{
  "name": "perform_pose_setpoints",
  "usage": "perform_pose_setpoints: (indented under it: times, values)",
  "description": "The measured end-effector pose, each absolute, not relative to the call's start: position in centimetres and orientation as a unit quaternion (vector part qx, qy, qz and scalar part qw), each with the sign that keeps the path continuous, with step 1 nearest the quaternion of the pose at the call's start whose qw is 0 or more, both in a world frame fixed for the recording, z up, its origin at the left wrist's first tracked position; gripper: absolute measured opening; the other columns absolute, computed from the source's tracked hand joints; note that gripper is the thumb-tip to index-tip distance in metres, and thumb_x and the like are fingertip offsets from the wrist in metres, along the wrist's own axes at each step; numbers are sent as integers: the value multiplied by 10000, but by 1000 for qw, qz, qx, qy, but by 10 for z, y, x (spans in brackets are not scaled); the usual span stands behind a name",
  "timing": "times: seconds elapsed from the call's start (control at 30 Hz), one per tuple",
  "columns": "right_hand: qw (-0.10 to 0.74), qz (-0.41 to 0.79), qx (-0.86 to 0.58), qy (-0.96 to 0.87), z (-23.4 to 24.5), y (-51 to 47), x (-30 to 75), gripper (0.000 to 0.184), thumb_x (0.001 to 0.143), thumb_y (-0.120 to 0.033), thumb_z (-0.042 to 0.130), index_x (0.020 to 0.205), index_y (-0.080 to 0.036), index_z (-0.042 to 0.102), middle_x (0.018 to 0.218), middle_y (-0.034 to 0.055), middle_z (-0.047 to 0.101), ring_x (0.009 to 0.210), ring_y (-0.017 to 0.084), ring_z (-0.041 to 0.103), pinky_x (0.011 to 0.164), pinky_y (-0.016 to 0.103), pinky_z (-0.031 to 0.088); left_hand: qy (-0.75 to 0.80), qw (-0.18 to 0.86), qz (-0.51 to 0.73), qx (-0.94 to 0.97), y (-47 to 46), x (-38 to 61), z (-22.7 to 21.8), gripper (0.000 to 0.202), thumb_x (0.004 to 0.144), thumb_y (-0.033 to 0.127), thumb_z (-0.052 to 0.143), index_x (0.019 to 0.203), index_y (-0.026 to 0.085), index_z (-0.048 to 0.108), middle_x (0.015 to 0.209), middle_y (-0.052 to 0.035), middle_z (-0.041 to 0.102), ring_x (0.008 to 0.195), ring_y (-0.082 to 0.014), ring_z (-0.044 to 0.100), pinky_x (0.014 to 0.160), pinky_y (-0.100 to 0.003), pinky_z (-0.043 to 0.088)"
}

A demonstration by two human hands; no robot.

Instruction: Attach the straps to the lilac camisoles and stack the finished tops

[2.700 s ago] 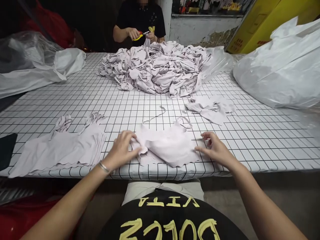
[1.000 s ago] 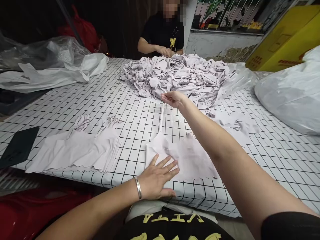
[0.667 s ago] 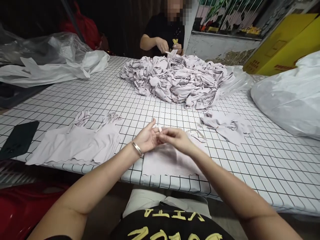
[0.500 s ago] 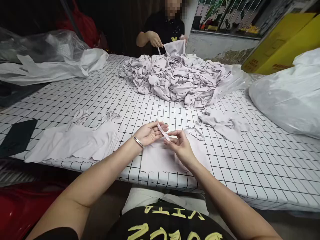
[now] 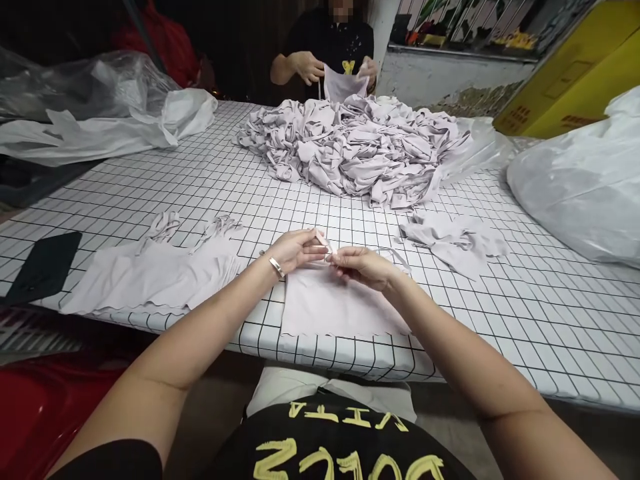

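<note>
Pale garment (image 5: 340, 307) lies flat at the near edge of the desk (image 5: 210, 177), straight in front of the person, hem toward the body. Its upper part is mostly covered by the hands. One thin strap (image 5: 321, 239) is lifted clear of the cloth and runs between both hands. Left hand (image 5: 301, 252): fingers part-curled, strap caught at the fingertips, metal bracelet (image 5: 277, 267) on the wrist. Right hand (image 5: 364, 267): thumb and index pinched together on the same strap, other fingers folded in. Fingertips nearly meet; finer grip detail too small to tell. Second strap (image 5: 400, 259) makes a loose loop, partly behind the right hand.

To the left: neat stack (image 5: 155, 277) of similar garments, straps on the far side, then a dark flat object (image 5: 44, 268). To the right: crumpled piece (image 5: 453, 243), apart from the big heap (image 5: 350, 150) further back. Co-worker (image 5: 330, 47) across the desk holds up another piece (image 5: 345, 85) two-handed, just behind the heap. Clear plastic (image 5: 125, 123) far left, bulging white bag (image 5: 575, 173) right, yellow carton (image 5: 565, 73) behind it.
</note>
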State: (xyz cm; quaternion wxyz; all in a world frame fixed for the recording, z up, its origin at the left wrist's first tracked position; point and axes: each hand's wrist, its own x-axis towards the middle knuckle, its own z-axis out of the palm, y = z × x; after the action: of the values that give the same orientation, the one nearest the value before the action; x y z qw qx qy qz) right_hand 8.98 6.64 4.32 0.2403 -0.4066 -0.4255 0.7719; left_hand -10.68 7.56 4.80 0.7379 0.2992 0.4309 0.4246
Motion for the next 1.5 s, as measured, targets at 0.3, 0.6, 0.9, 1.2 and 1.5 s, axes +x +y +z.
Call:
perform_pose_setpoints:
  times: [0.3,0.6,0.9,1.2,1.5]
  values:
    - [329,758,-427,-368,39,87,78,254,602,-264,852,747,-147,680,690,-4,600,584,78,497,489,219,386,539,504,420,528,45,-93,47,177,787,303,682,719,144,644,632,0,597,510,-71,530,447,-181,378]
    - [382,721,-440,-376,38,81,75,279,520,-291,886,638,-146,678,702,15,611,634,100,516,576,253,426,561,512,449,470,48,-85,40,113,740,234,638,664,152,623,621,5,597,460,-68,520,375,-173,363]
    - [496,578,-447,-469,28,63,61,212,615,-326,821,609,-178,669,749,30,660,668,140,577,683,321,494,571,503,464,453,40,-77,46,108,746,205,621,656,146,608,529,25,571,423,-62,493,405,-175,414]
    - [470,617,-455,-438,32,65,57,365,618,-433,811,659,-195,538,631,-3,606,658,152,623,689,329,532,543,541,485,421,46,-79,35,62,707,171,634,662,150,598,540,34,560,440,-60,490,413,-178,377]
    - [477,618,-393,-486,33,76,66,344,583,-268,831,779,-192,558,704,-34,606,623,114,600,664,303,500,537,487,452,519,47,-89,29,50,787,210,584,762,168,590,676,4,598,565,-93,530,543,-222,413]
